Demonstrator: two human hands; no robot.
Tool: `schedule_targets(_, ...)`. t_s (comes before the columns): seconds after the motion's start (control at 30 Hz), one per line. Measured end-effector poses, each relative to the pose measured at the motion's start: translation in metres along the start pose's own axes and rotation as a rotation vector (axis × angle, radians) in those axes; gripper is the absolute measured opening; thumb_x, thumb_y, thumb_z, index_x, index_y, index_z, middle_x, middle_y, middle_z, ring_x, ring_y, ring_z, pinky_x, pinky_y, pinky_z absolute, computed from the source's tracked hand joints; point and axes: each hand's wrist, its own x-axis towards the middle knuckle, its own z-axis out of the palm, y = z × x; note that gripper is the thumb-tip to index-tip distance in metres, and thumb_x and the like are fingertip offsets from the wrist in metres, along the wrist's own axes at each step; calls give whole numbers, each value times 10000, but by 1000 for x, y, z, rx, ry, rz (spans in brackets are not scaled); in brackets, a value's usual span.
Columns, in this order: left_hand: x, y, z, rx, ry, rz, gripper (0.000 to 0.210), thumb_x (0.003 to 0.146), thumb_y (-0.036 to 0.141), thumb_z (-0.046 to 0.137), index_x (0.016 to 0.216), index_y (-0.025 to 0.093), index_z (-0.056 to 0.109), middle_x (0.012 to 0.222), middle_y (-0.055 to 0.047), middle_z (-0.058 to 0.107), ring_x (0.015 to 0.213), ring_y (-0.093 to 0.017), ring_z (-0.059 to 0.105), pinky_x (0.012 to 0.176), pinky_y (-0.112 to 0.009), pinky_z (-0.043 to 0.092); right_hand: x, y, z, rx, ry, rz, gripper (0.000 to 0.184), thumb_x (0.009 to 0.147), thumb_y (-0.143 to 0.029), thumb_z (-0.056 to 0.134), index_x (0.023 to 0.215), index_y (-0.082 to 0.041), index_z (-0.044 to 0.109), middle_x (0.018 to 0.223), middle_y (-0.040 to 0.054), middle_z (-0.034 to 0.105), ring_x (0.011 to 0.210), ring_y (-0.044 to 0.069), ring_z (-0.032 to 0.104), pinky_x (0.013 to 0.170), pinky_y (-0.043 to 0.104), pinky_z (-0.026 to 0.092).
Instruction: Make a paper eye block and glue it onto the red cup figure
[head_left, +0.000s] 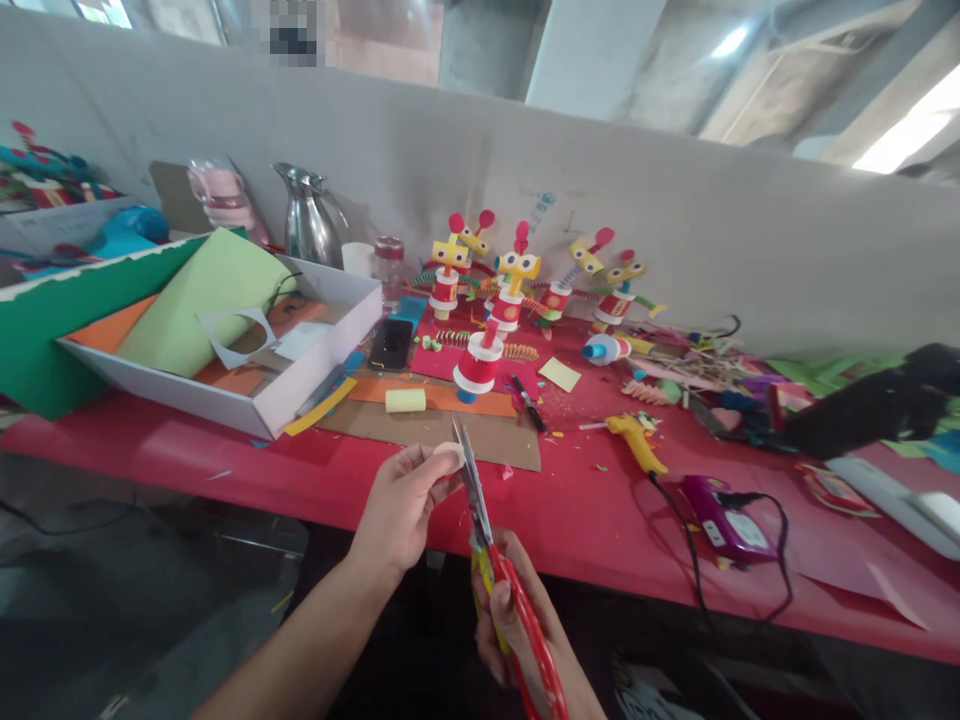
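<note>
Between the thumb and fingers of my left hand [401,505] is a small pale paper piece [450,452], rounded at its edge. My right hand [517,620] is wrapped round scissors [480,505] with red and yellow handles. Their blades point away from me, right beside the paper piece. Beyond my hands, a red-and-white paper cup figure [478,365] stands on a blue base. A pale yellow paper roll [405,401] lies on the brown cardboard [442,430], to the left of the figure. A black marker [529,403] rests on its right.
Several finished-looking cup figures [508,300] stand along the wall. A white box [307,385] of coloured paper is at left, near a metal jug [309,215]. On the right are a yellow glue gun [637,442] and a purple power strip [727,518] with black cables.
</note>
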Motion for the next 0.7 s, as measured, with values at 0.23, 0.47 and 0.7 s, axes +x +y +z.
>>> schedule_targets(0.23, 1, 5, -5, 22, -45, -24, 248, 539, 230, 853, 591, 126, 634, 700, -38, 704, 742, -149, 667, 747, -264, 545, -12, -12, 12, 21, 154, 1, 675, 661, -718, 694, 1187, -318, 563, 706, -29, 516, 380, 33, 341, 389, 197, 274)
schedule_targets(0.47, -1, 10, -11, 60, -97, -36, 241, 587, 208, 834, 584, 126, 608, 706, -37, 711, 741, -149, 675, 776, -299, 566, -20, -6, 10, 55, 202, -41, 664, 706, -642, 722, 1234, -277, 550, 764, -7, 580, 377, 17, 388, 387, 177, 291)
schedule_targets(0.7, 4, 15, -16, 67, -156, -67, 258, 597, 184, 823, 560, 132, 572, 716, -35, 711, 757, -152, 685, 783, -291, 566, -23, -9, 6, -5, 178, -6, 665, 715, -665, 698, 1240, -286, 547, 774, -21, 560, 391, -8, 366, 397, 152, 305)
